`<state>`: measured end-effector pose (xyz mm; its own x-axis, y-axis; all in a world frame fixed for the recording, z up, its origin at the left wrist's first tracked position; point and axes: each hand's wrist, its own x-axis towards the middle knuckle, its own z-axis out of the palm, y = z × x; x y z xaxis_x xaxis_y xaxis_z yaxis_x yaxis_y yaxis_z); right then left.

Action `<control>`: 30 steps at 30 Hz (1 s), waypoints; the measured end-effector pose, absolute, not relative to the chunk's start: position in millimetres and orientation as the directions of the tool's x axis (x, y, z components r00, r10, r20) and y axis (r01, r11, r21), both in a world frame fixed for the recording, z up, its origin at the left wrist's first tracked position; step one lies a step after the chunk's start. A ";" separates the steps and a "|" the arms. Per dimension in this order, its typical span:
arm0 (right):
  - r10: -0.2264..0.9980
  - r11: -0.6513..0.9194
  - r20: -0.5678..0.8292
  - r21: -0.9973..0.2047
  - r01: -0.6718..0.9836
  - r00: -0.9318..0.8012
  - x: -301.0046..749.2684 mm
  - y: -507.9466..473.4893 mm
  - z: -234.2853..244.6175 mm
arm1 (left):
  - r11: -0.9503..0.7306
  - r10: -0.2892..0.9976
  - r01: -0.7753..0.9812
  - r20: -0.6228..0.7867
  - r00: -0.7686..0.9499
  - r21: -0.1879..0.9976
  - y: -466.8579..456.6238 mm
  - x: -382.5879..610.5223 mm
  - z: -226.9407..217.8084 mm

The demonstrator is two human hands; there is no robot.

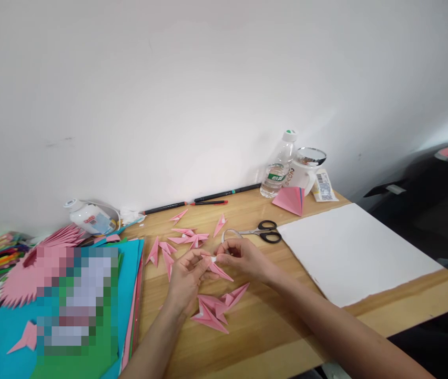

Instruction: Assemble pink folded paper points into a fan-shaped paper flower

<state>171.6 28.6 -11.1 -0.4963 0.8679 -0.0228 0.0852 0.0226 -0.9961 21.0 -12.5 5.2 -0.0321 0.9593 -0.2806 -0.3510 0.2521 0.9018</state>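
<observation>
My left hand (188, 275) pinches a folded pink paper piece (221, 271) whose point faces right. A small white strip (213, 259) sits at its top end, between both hands. My right hand (243, 256) is closed at that strip, with a roll of tape (230, 232) at its fingers. The roll is partly hidden by the fingers. Several similar pink folded pieces (198, 239) lie beyond my hands, some with white patches. Closer to me is a cluster of joined pink pieces (213, 310). Black-handled scissors (269, 231) lie just beyond my right hand.
At right lies a large white sheet (358, 252). A water bottle (277, 168), a white mug (305, 171) and a pink folded fan (290, 201) stand near the wall. Pens (208, 202) line the wall. Coloured paper (129, 284) and a spiky pink ring (19, 284) are at left.
</observation>
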 end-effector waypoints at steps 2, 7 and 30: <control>0.865 0.043 0.004 -0.997 0.067 -0.501 171.5 28.1 -11.8 | 0.282 0.952 -0.376 -0.307 -0.007 0.883 -12.8 20.9 5.9; 0.853 0.118 0.091 -0.993 0.019 -0.515 172.0 26.0 -10.3 | 0.327 0.938 -0.422 -0.344 0.038 0.846 -12.7 20.1 4.2; 0.893 0.356 0.240 -0.895 0.269 -0.381 170.5 22.1 -15.0 | 0.133 0.991 0.094 -0.133 -0.010 0.987 -12.0 20.8 0.7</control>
<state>170.5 22.1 -15.0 -0.3807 0.8929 0.2404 0.2695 0.3558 -0.8949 20.8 -12.0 0.7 -0.0096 0.9911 -0.1329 0.0935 0.1332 0.9867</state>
